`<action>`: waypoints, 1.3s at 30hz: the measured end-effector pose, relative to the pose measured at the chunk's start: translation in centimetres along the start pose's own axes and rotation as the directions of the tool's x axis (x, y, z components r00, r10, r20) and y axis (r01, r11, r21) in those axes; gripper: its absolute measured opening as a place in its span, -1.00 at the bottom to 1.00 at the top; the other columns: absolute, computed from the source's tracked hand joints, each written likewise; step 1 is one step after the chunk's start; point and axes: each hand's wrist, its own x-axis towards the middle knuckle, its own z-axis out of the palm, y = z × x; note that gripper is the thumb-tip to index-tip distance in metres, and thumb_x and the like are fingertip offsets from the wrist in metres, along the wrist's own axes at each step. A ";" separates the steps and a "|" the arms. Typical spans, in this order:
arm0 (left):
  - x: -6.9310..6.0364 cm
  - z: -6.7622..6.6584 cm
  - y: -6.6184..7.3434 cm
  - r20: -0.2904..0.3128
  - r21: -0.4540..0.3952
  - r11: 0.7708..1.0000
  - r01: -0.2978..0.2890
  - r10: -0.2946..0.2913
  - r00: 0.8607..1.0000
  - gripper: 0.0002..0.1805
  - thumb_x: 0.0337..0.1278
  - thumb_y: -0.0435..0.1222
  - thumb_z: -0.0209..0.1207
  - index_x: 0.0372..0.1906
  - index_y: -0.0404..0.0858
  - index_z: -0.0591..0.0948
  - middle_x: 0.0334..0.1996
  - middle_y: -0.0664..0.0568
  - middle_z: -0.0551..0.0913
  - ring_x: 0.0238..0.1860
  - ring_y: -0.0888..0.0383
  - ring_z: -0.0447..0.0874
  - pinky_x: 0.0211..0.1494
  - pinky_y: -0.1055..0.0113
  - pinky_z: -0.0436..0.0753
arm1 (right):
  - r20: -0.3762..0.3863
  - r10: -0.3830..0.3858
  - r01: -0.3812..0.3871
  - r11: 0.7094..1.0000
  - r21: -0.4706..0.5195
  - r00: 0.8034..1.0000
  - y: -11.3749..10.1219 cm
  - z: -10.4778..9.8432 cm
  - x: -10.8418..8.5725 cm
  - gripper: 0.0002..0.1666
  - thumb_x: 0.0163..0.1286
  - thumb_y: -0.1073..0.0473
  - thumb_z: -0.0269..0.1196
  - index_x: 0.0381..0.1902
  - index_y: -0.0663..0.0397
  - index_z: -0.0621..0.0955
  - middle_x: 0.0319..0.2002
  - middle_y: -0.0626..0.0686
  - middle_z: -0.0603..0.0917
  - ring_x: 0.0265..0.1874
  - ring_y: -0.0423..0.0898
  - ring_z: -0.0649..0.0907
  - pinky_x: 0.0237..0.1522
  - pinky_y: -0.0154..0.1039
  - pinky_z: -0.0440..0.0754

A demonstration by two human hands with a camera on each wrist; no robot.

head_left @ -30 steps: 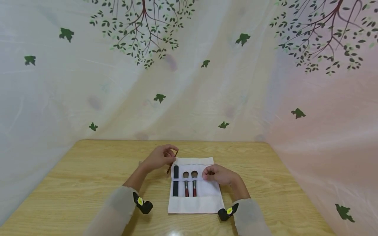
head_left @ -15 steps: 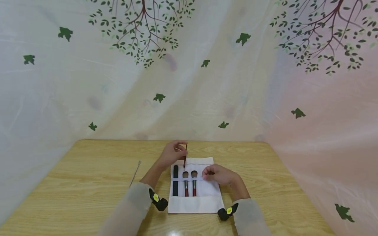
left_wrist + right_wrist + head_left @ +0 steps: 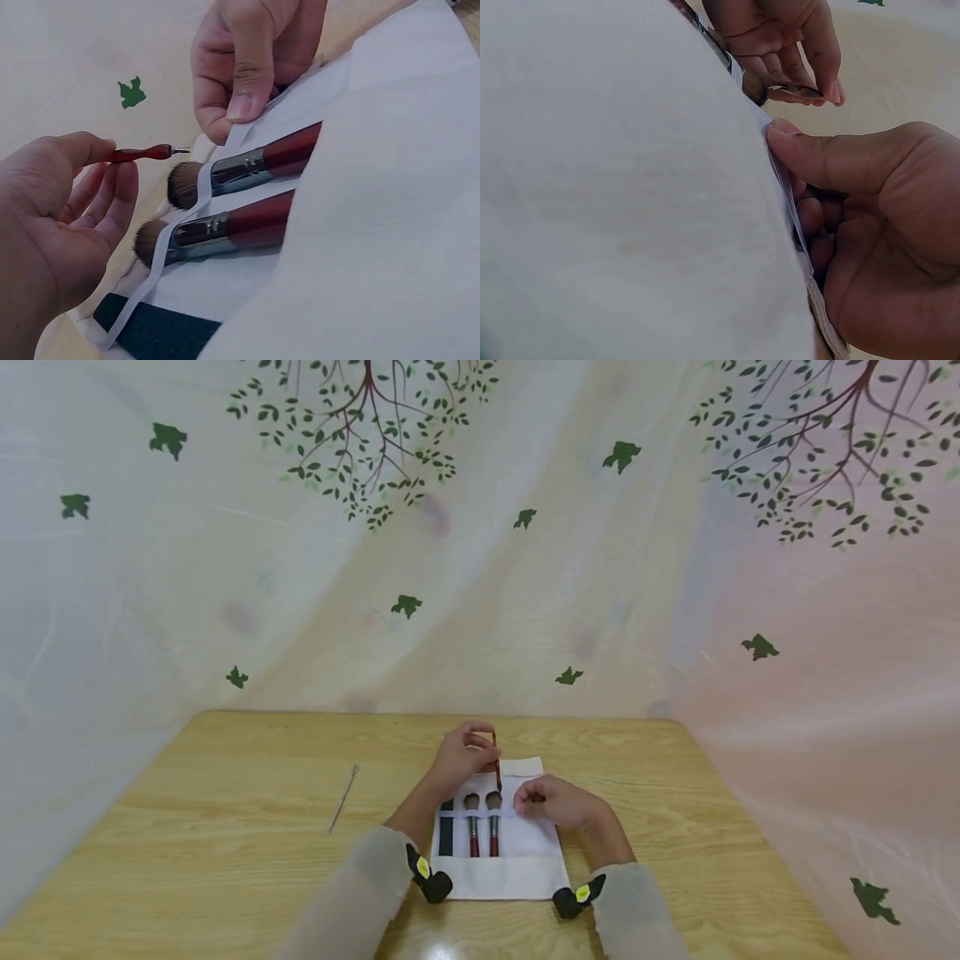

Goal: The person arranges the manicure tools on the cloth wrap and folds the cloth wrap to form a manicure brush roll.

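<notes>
Cloth pouch (image 3: 498, 881) lies open on the table (image 3: 225, 802), the left hand (image 3: 461, 756) above its far part and the right hand (image 3: 558, 802) at its right side. In it, two brushes (image 3: 256, 220) and a dark strip (image 3: 169, 330) lie under a white strap (image 3: 153, 281), while a thin metal stick (image 3: 344, 800) lies to the left. The left hand pinches a slim red tool (image 3: 148, 153), its tip just beside one brush's bristles; the right pinches the strap.

I'm in a curtained-off work spot (what kind of building, I can't tell): a pale draped sheet (image 3: 480, 568) printed with leafy reddish-brown branches (image 3: 368, 387) surrounds my yellowish wood-grained rectangular bench (image 3: 225, 793) on three sides.
</notes>
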 end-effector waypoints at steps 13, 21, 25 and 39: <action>-0.2 1.3 -0.4 0.046 -0.016 1.000 0.027 -0.026 0.999 -0.45 0.22 -0.48 0.36 0.28 -0.43 0.46 -0.15 -0.16 0.69 -0.26 0.09 0.74 -0.17 0.20 0.75 | 0.004 -0.005 0.004 1.000 0.008 1.000 0.0 0.0 -0.2 -0.90 0.51 0.37 0.19 -0.21 0.26 0.65 -0.32 -0.02 0.59 -0.21 -0.07 0.51 -0.07 -0.14 0.44; -0.2 1.8 -0.7 0.040 0.027 0.998 0.056 -0.057 0.998 -0.46 0.18 -0.51 0.37 0.26 -0.44 0.49 -0.17 -0.16 0.69 -0.30 0.10 0.75 -0.22 0.25 0.75 | 0.008 -0.002 0.002 1.000 0.016 1.000 0.0 0.0 -0.3 -0.90 0.51 0.35 0.20 -0.19 0.26 0.66 -0.31 -0.01 0.60 -0.21 -0.07 0.51 -0.07 -0.14 0.43; -0.3 2.0 -0.7 0.027 0.043 0.996 0.075 -0.076 0.997 -0.46 0.16 -0.49 0.39 0.24 -0.42 0.51 -0.18 -0.15 0.69 -0.32 0.11 0.75 -0.22 0.26 0.75 | 0.012 -0.010 0.010 1.000 0.023 1.000 0.0 0.0 -0.3 -0.90 0.51 0.35 0.20 -0.19 0.26 0.66 -0.31 0.00 0.59 -0.21 -0.06 0.51 -0.07 -0.13 0.42; -0.6 1.9 -0.4 0.052 0.150 0.980 0.131 -0.140 0.989 -0.50 0.17 -0.39 0.43 0.21 -0.36 0.59 -0.17 -0.10 0.73 -0.36 0.11 0.77 -0.27 0.29 0.73 | 0.014 -0.005 0.004 1.000 0.021 1.000 -0.3 -0.1 -0.4 -0.89 0.52 0.35 0.18 -0.21 0.26 0.65 -0.25 0.02 0.61 -0.14 -0.04 0.52 0.00 -0.12 0.42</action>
